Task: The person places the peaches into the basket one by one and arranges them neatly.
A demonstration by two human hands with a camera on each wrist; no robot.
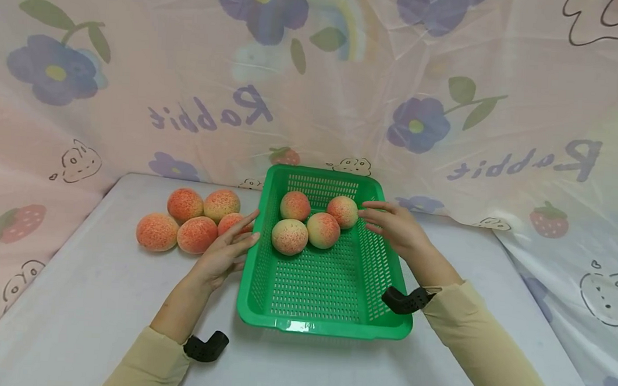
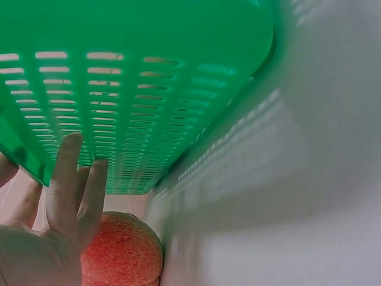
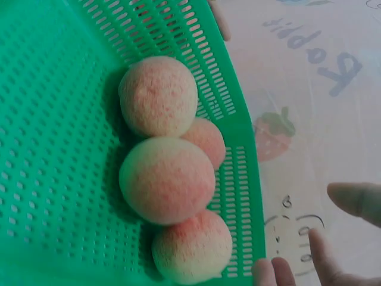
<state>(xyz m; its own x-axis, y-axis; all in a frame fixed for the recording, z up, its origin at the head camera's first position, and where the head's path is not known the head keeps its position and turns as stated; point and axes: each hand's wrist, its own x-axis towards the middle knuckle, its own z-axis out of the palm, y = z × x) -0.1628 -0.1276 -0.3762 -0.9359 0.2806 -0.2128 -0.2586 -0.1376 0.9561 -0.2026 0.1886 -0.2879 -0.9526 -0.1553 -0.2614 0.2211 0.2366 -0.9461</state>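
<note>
A green plastic basket (image 1: pixel 315 326) with slotted walls holds several peaches, one of them a pale speckled peach (image 1: pixel 290 237) at its left wall. My left hand (image 1: pixel 220 261) is at the basket's left side, its extended fingers (image 2: pixel 65 185) against the outer slotted wall. Over the right rim is my right hand (image 1: pixel 398 230), fingers spread and holding nothing. In the head view its tips come close to the far right peach (image 1: pixel 342 212); the right wrist view shows the fingers (image 3: pixel 321 256) beside the rim, apart from the peaches.
Left of the basket, several redder peaches, including a front one (image 1: pixel 197 234), lie grouped on the white table (image 1: pixel 72 314). One peach (image 1: pixel 230 223) is partly hidden behind my left hand. A printed curtain (image 1: pixel 334 113) hangs along the table's back edge.
</note>
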